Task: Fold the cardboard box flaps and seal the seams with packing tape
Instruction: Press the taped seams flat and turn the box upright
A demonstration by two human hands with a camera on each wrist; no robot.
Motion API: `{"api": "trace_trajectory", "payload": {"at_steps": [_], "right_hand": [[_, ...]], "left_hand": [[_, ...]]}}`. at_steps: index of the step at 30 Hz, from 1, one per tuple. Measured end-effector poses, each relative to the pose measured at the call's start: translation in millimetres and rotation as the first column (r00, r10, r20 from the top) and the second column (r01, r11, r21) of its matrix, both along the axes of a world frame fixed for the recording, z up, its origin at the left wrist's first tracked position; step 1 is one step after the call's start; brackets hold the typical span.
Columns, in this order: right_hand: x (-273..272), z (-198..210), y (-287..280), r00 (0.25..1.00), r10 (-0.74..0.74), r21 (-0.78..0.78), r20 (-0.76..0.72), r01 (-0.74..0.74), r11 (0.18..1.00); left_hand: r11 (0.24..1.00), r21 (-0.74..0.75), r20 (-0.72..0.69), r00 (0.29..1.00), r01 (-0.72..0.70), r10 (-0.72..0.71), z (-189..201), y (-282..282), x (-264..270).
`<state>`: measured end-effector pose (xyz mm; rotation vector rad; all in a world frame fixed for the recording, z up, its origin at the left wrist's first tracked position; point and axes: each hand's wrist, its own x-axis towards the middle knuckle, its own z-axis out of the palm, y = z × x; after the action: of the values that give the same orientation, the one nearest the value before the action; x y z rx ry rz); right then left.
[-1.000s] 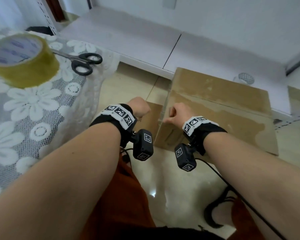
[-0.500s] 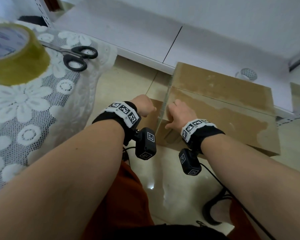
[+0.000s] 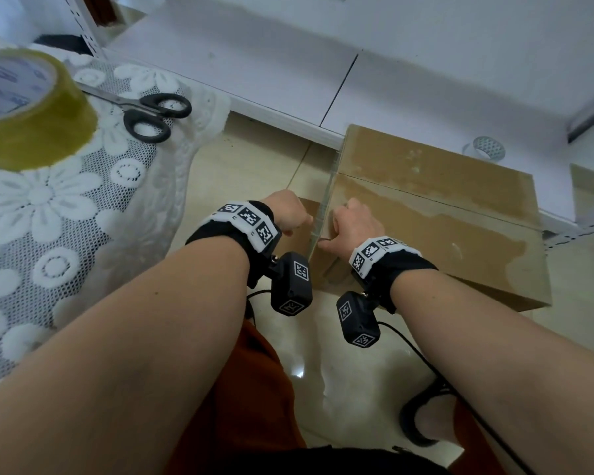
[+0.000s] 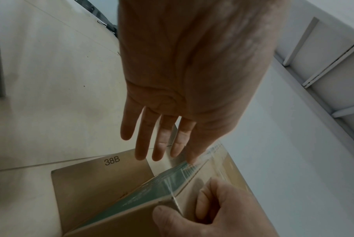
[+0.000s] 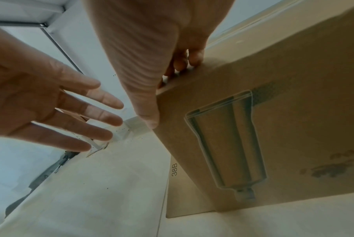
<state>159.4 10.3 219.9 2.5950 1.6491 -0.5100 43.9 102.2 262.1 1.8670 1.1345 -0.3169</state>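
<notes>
The brown cardboard box (image 3: 426,207) lies on the floor with its top flaps folded down. A clear tape strip (image 3: 325,197) stands out along the box's left top edge. My right hand (image 3: 354,224) grips the near left corner, thumb down the end edge and fingers curled over the top (image 5: 184,62). My left hand (image 3: 288,214) hovers just left of that edge, fingers straight and apart (image 4: 162,136), holding nothing. Below it an end flap (image 4: 95,184) marked 38B lies open on the floor.
On the lace-covered table (image 3: 48,234) at the left are a yellowish packing tape roll (image 3: 31,108) and black-handled scissors (image 3: 148,111). A small clear tape roll (image 3: 486,149) sits on the white ledge behind the box. My knee and sandalled foot (image 3: 422,419) are near the box.
My right hand has shifted from the box's end face onto its top corner. The left hand stays close beside the taped edge.
</notes>
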Motion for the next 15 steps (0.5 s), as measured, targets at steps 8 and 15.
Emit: {"api": "trace_trajectory", "payload": {"at_steps": [8, 15], "right_hand": [[-0.1, -3.7, -1.6, 0.992, -0.096, 0.068, -0.084, 0.102, 0.992], [-9.6, -13.0, 2.5, 0.989, -0.141, 0.114, 0.039, 0.136, 0.984]], "left_hand": [[0.998, -0.029, 0.031, 0.997, -0.064, 0.065, 2.9, 6.6, -1.2], [0.999, -0.030, 0.026, 0.999, -0.044, 0.045, 4.5, 6.2, -2.5]]}}
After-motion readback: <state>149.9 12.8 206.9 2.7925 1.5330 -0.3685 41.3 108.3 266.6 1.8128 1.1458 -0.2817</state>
